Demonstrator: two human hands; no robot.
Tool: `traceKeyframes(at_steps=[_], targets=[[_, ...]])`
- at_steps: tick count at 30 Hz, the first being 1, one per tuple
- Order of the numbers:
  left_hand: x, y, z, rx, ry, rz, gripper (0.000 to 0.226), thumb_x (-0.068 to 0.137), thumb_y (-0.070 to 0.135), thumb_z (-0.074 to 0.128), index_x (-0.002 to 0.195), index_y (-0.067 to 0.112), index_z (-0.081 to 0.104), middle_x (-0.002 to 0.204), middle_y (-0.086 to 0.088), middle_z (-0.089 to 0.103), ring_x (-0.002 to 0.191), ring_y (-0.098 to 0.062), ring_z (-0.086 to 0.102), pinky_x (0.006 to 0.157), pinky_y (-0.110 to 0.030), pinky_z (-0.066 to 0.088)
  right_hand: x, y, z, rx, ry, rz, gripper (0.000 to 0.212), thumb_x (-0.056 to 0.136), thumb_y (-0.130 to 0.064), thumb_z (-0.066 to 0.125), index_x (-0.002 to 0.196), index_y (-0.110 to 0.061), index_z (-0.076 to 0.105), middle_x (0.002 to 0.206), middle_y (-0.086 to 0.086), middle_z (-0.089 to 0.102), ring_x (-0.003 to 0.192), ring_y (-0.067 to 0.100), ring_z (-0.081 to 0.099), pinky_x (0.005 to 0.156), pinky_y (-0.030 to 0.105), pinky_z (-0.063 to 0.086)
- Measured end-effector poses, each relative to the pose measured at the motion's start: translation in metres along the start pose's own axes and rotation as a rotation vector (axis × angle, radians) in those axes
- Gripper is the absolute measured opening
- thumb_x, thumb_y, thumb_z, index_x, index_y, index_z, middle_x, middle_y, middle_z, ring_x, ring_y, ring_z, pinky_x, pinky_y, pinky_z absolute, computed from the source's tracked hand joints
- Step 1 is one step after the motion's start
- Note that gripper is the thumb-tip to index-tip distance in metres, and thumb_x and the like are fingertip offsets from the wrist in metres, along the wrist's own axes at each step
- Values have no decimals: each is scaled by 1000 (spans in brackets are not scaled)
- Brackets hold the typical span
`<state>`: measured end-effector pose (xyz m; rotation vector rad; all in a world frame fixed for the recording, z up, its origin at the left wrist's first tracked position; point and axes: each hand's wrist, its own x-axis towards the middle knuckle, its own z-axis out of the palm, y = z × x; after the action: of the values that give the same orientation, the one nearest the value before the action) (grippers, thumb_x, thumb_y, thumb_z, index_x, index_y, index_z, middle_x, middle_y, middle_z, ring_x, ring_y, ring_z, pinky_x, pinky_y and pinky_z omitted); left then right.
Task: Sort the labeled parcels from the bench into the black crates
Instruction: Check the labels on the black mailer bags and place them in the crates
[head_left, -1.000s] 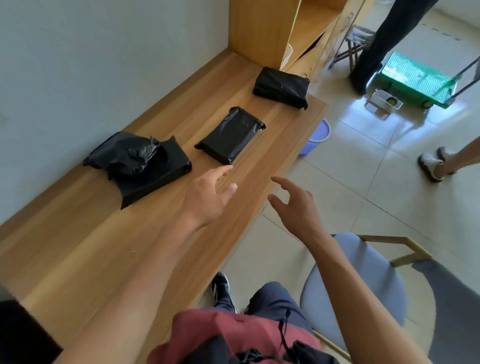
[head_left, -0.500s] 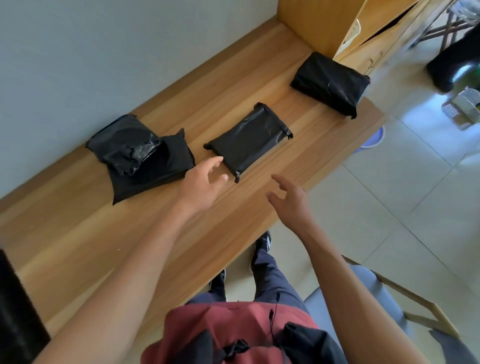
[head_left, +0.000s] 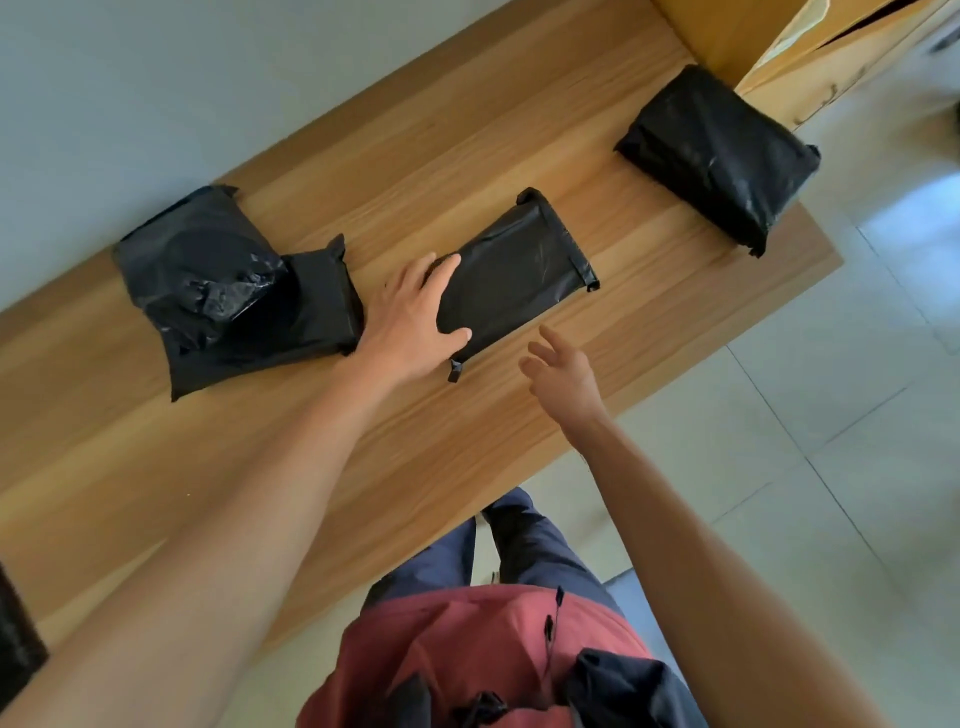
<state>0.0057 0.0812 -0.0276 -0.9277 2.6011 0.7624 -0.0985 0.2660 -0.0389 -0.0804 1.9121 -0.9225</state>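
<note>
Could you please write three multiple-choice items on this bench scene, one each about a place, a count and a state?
1. Where does the flat black plastic-wrapped parcel under the left hand lie?
A. in the middle of the wooden bench
B. on the tiled floor
C. on a chair

2. How many black-wrapped bundles show on the bench top?
A. one
B. two
C. at least three

3. What is the right hand doing?
A. gripping a parcel
B. hovering open, holding nothing
C. pressing flat on the bench

Answers:
1 A, it sits between the crumpled black parcel pile and the bulky black parcel.
2 C, the pile, the flat parcel and the bulky one are all visible.
3 B, its fingers are spread with nothing between them.
</note>
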Motion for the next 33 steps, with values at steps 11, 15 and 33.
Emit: traceKeyframes(at_steps=[11, 15, 33], targets=[[20, -2, 36, 249, 38, 71, 99, 79, 62, 76, 160, 29, 30, 163, -16, 24, 145, -41, 31, 113, -62, 33, 23, -18, 12, 110, 34, 16, 59, 101, -7, 49, 155, -30, 45, 146, -14, 57, 140, 18, 52, 116, 53, 44], [20, 1, 38, 253, 54, 38, 100, 75, 49, 85, 157, 28, 32, 160, -18, 26, 141, -42, 36, 109, -61, 39, 24, -24, 13, 132, 35, -11, 57, 101, -6, 52, 152, -31, 49, 137, -20, 59, 136, 17, 56, 114, 52, 47], [-34, 7, -2, -1491, -86, -393, 46, 75, 44, 74, 117, 26, 67, 106, 0, 72, 101, -19, 68, 84, -41, 56, -5, -38, -5, 275, 89, -150, 44, 102, -25, 65, 145, -20, 58, 132, -4, 68, 116, 11, 68, 98, 37, 59]])
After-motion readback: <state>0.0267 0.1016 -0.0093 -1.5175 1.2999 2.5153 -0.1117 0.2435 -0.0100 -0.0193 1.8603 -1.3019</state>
